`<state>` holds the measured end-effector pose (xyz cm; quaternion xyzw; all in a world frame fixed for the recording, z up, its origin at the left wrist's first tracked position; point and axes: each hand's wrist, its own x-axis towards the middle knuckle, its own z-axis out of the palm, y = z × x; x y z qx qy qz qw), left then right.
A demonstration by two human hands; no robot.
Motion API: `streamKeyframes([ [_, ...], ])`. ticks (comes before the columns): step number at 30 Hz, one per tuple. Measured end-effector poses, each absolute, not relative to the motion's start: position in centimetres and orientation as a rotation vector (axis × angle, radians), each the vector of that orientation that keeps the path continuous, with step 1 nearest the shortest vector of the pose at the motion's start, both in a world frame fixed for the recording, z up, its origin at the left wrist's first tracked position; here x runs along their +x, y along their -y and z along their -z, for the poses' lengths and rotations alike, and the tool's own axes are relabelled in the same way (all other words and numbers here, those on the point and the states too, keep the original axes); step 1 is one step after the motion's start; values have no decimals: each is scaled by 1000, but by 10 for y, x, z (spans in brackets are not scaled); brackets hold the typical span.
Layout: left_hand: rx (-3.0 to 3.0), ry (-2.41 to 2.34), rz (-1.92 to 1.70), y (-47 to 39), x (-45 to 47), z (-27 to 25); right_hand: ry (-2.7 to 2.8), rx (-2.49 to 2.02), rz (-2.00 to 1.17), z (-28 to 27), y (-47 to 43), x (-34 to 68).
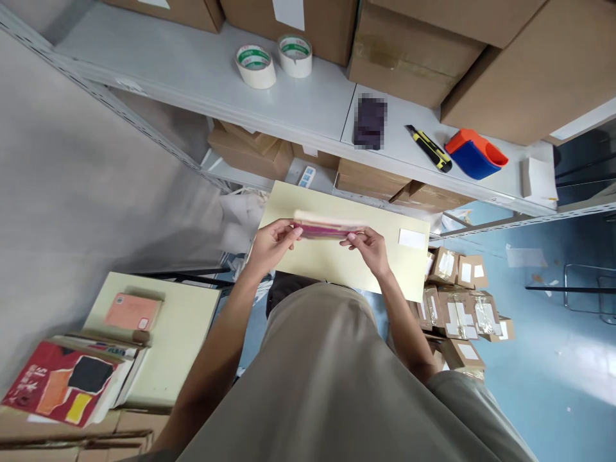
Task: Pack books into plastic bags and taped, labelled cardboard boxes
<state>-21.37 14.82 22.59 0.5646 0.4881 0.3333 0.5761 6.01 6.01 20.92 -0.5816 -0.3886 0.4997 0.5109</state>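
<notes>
— Starting with the biggest?

— A grey shelf [192,83] across the top of the view, with cardboard cartons [409,58] stacked along its back.

— Next down in size?

— A pale yellow table [308,263] in the middle, then a second table [187,327] at lower left, then small taped boxes [455,308] heaped at the right.

— And on the second table?

— A stack of books [67,385], red cover uppermost; just beyond, a salmon-pink book [132,311] lying flat.

— Holding what?

— A flat magenta-and-cream item [327,229], raised over the middle table, almost edge-on and too blurred to name. Pinched at one end between thumb and fingers of the left hand [276,244], at the other end likewise by the right hand [369,249].

— Smaller still?

— Up on the shelf: an orange-and-blue object [476,157], two tape rolls [264,78] side by side, and a yellow-and-black cutter [430,149].
</notes>
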Motion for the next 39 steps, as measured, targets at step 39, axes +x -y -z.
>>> streamKeyframes([
  [39, 1711, -1157, -596, -103, -174, -269, 400, -1124, -1687, -103, -56, 15],
])
